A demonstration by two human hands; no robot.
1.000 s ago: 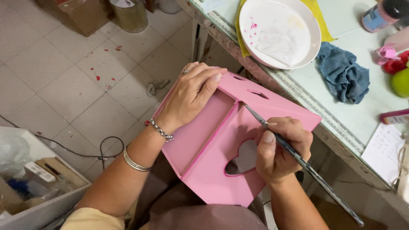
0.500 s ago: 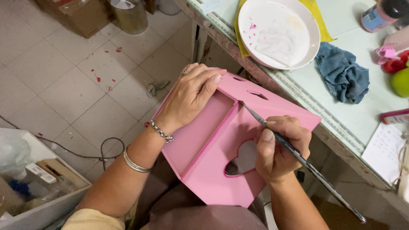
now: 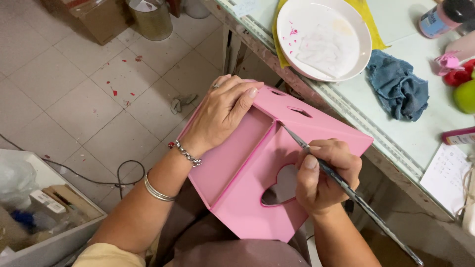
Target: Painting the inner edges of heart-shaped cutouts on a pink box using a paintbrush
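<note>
as before, right hand [image 3: 324, 173] with paintbrush [image 3: 346, 188] at pink box [image 3: 247, 198]

Heart cutout [image 3: 282, 188] partly behind right hand [image 3: 326, 173]; green fruit [image 3: 466, 96] cropped.

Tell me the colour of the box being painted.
Pink all over, seen in the head view: box.
</note>
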